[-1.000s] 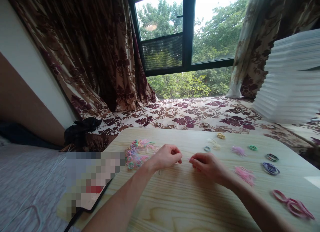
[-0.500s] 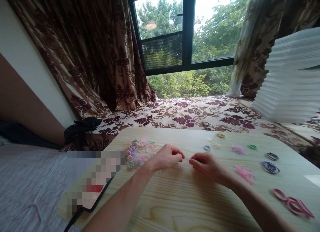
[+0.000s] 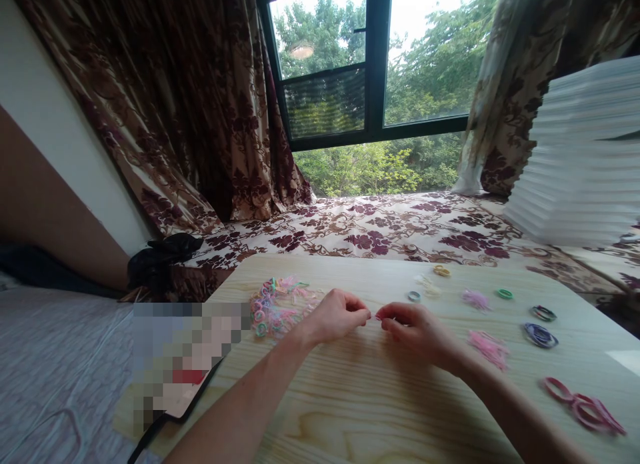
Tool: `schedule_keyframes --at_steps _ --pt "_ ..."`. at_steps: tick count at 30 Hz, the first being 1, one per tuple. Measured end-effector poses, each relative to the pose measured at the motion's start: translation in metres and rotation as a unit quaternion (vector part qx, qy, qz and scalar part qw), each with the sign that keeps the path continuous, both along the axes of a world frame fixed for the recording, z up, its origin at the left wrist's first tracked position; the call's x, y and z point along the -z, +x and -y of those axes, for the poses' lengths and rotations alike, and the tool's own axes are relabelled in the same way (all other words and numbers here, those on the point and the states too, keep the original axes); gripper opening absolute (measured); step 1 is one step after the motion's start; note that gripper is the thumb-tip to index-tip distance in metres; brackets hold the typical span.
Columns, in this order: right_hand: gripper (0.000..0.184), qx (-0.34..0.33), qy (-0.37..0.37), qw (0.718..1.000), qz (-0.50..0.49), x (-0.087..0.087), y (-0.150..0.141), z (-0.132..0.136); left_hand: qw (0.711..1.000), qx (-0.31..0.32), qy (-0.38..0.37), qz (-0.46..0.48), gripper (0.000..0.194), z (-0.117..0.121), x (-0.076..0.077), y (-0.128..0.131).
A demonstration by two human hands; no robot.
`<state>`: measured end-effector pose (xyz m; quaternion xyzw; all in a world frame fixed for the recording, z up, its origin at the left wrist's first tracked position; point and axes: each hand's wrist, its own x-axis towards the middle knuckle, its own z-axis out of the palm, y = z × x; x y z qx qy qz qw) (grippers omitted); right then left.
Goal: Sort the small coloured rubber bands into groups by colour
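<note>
My left hand (image 3: 340, 315) and my right hand (image 3: 414, 329) almost meet over the middle of the wooden table (image 3: 360, 411). Both are closed, thumb against fingers. A small pink elastic band (image 3: 377, 318) shows at the tips, pinched by my right hand; the fingertips of my left are at its other side, and whether they grip it is too small to make out. Left of my left hand lies a mixed pile of coloured elastic bands (image 3: 273, 311). Past my right hand are a pale blue band (image 3: 414, 296), a cream bunch (image 3: 429, 286) and a pink bunch (image 3: 489, 349).
Yellow bands (image 3: 441, 271), a lilac bunch (image 3: 476, 299), a green band (image 3: 505, 294), dark bands (image 3: 544, 313), purple bands (image 3: 541, 335) and pinkish-red hair ties (image 3: 585, 405) lie along the right side. At the left edge rests a partly blurred flat item (image 3: 195, 391). A floral-covered ledge (image 3: 370, 231) runs behind.
The fingertips have come closer together, my left hand shifting slightly right. A bit of pink band shows more plainly at the right fingertips. The sorted groups have stayed in place.
</note>
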<state>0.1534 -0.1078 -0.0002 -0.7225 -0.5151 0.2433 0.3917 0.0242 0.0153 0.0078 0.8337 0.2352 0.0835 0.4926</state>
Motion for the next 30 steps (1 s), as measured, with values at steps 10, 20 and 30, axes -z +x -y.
schedule_keyframes --at_steps 10,20,30 --pt "0.026 0.000 0.008 1.000 0.010 0.000 -0.002 0.000 0.999 0.018 -0.026 0.038 0.027 0.000 0.004 0.001" --pt "0.019 0.010 0.022 1.000 -0.010 0.011 0.003 -0.002 0.994 -0.026 -0.084 0.057 0.027 -0.001 0.006 0.003" --pt "0.025 0.004 0.041 0.999 -0.021 0.008 0.002 -0.002 0.996 -0.012 -0.080 0.047 0.026 0.001 0.003 0.002"
